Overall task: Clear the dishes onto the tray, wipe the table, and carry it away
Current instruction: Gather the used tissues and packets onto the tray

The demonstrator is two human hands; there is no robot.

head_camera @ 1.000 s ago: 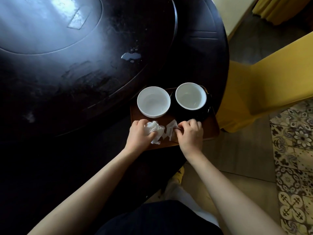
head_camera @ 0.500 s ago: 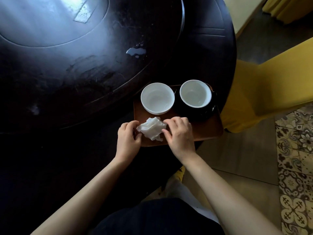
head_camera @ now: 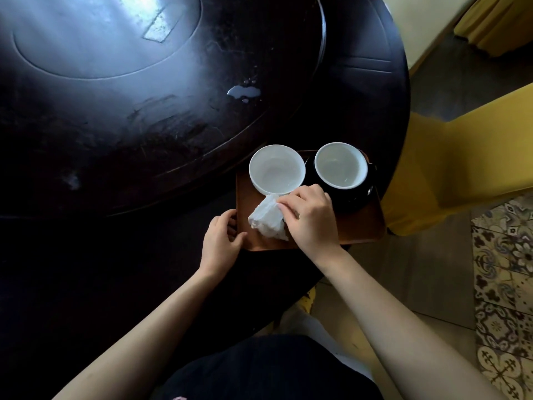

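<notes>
Left hand (head_camera: 220, 238) has let go of the tissue (head_camera: 266, 219) and curls its fingers round the left rim of the tray (head_camera: 360, 223) at frame centre; right hand (head_camera: 310, 219) pinches the tissue on it, below the white bowl (head_camera: 277, 168).

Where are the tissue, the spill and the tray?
tissue (head_camera: 266, 219), head view, middle of the crumpled wad.
spill (head_camera: 243, 91), head view, centre of the puddle.
tray (head_camera: 360, 225), head view, bare floor at right.

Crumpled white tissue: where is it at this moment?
In the head view, the crumpled white tissue sits on the near left part of the wooden tray, just on the near side of the white bowl, held by the right hand.
</notes>
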